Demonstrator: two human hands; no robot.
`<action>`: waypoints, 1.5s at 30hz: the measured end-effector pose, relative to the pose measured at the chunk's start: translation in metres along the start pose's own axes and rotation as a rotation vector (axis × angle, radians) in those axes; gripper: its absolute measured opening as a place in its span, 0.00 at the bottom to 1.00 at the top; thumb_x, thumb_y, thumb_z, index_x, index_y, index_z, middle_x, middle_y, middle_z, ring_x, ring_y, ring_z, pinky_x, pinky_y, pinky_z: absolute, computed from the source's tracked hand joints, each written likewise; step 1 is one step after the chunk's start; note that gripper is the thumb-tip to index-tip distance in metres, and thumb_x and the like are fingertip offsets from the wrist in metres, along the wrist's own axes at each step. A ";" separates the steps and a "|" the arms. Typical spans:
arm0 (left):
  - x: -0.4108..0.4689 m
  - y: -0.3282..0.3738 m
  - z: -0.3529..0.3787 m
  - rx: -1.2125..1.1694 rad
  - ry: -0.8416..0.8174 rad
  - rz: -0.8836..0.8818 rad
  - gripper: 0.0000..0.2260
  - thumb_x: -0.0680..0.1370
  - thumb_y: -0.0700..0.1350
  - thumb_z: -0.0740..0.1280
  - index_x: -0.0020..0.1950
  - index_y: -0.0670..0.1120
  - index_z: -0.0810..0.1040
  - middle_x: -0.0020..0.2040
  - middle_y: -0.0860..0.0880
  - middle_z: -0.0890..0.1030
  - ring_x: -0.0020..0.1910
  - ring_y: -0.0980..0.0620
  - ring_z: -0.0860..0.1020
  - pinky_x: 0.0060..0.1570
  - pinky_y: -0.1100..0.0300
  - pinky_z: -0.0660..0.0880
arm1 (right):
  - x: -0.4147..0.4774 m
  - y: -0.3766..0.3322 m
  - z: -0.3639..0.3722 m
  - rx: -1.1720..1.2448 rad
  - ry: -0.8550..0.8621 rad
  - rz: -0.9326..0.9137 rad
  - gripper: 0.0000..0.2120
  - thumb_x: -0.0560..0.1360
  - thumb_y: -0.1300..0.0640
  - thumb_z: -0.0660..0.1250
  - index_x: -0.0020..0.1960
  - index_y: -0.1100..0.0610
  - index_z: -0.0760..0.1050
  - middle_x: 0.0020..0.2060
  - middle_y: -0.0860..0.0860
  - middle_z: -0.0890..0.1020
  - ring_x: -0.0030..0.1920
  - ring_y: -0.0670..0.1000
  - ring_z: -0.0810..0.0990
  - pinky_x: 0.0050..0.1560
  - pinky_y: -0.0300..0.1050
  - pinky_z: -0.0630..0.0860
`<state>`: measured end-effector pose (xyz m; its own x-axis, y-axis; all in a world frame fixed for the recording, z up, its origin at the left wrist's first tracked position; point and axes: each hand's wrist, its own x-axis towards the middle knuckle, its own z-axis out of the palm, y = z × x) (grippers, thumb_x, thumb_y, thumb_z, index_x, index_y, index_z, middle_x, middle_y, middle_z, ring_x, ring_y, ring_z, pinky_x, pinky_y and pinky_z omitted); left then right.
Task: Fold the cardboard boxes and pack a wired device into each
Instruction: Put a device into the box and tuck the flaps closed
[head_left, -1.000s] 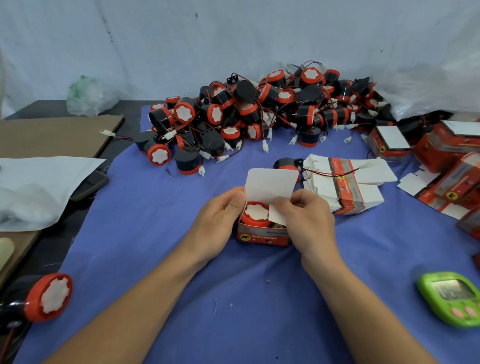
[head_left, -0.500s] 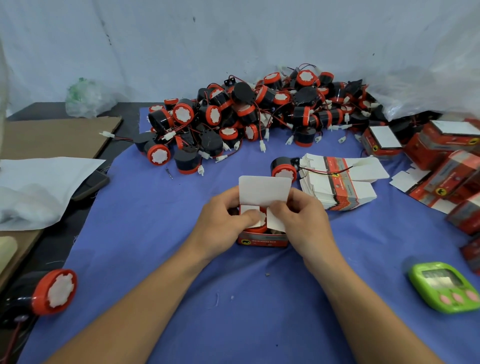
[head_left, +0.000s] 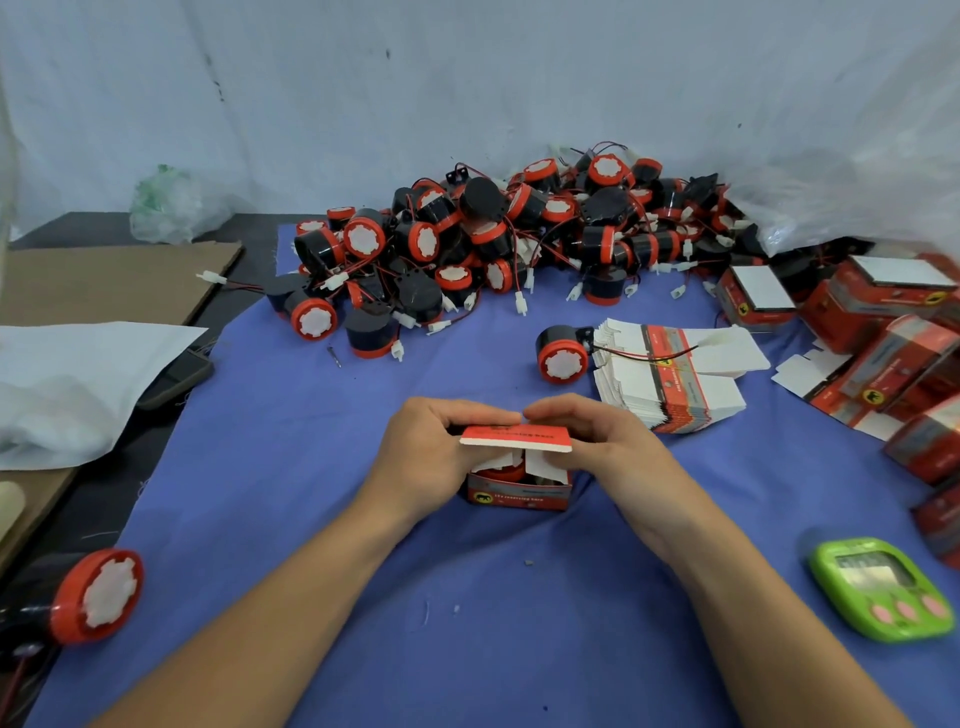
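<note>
Nearer than the box (head_left: 519, 496), a green timer (head_left: 878, 597) lies off to its right on the blue cloth (head_left: 467, 649), and a stray device (head_left: 98, 597) lies off to its left at the cloth's edge.

The box stands upright on the cloth, printed front wall towards the person. The left hand (head_left: 431, 457) pinches the left end of the lid flap (head_left: 514, 437) and the right hand (head_left: 608, 447) pinches the right end, fingers curled over the top. The flap hangs nearly level just above the opening. Its long axis runs left to right between the hands and its free edge points towards the person. Neither hand is nearer, and the opening lies straight below the fingers, so the closing move looks like a downward press with the lip tucked behind the front wall.

Half a second ago the flap stood upright with its white inside showing. It has since swung forward and now shows its red printed face. The white side flaps (head_left: 543, 465), apart a second ago, now lie folded in over the packed device (head_left: 501, 474), of which only a red sliver shows.

Beyond the box to the right lies a stack of flat boxes (head_left: 670, 384) with a single device (head_left: 561, 356) touching it. Finished boxes (head_left: 883, 312) lie further right, and a heap of devices (head_left: 493, 244) lies furthest back.
</note>
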<state>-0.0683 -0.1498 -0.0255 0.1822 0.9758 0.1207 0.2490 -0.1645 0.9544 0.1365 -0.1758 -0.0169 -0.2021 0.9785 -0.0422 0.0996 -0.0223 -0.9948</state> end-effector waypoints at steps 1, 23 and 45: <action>0.001 0.000 0.000 -0.006 -0.008 -0.002 0.11 0.73 0.38 0.79 0.48 0.55 0.89 0.46 0.55 0.88 0.48 0.56 0.86 0.50 0.59 0.81 | 0.000 0.001 0.000 0.026 0.045 -0.007 0.11 0.78 0.66 0.70 0.54 0.52 0.85 0.50 0.51 0.88 0.55 0.51 0.86 0.52 0.41 0.81; 0.000 0.019 -0.029 0.159 -0.396 -0.011 0.25 0.64 0.43 0.66 0.56 0.62 0.87 0.63 0.64 0.82 0.65 0.62 0.78 0.64 0.60 0.75 | -0.015 -0.013 -0.016 -0.275 -0.041 -0.021 0.12 0.76 0.54 0.74 0.57 0.42 0.86 0.57 0.40 0.85 0.65 0.25 0.71 0.50 0.36 0.76; -0.034 0.011 -0.015 0.513 -0.135 0.262 0.16 0.79 0.55 0.72 0.67 0.62 0.81 0.69 0.67 0.77 0.65 0.79 0.68 0.64 0.78 0.66 | -0.018 -0.001 -0.012 -0.163 0.018 0.005 0.16 0.74 0.57 0.79 0.59 0.45 0.86 0.58 0.45 0.85 0.54 0.46 0.86 0.45 0.44 0.85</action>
<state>-0.0856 -0.1827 -0.0152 0.4107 0.8719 0.2665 0.6016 -0.4788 0.6393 0.1519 -0.1910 -0.0139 -0.1839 0.9819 -0.0442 0.2581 0.0049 -0.9661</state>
